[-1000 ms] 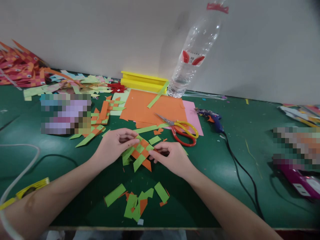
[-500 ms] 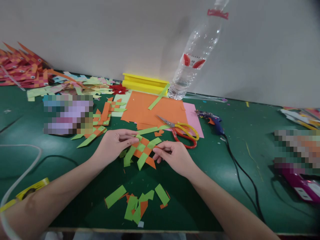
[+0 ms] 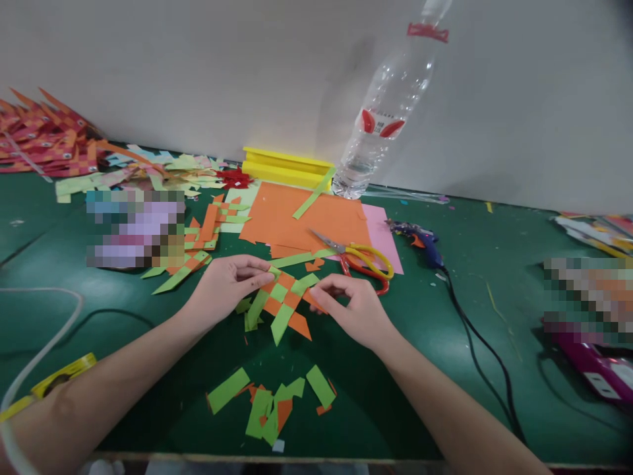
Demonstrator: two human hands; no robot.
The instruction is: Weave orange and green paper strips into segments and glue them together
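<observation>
The left hand (image 3: 225,287) pinches the upper left end of a woven orange-and-green paper piece (image 3: 279,294); the right hand (image 3: 352,307) pinches its orange strip end at the right. The piece is at mid-tabletop (image 3: 366,415). Cut scraps (image 3: 260,410) lie nearer the front edge. Scissors (image 3: 342,249) with 2 handles, 1 yellow, 1 red, overlap orange paper (image 3: 301,227). 1 bottle (image 3: 378,125) is by the back edge.

A plain grey wall (image 3: 198,72) rises behind a green desk (image 3: 376,415), meeting its far side. Light leaves a soft sheen on the desk, and faint shadows lie on the wall. A thin, pale edge (image 3: 247,456) runs along the desk's near side.
</observation>
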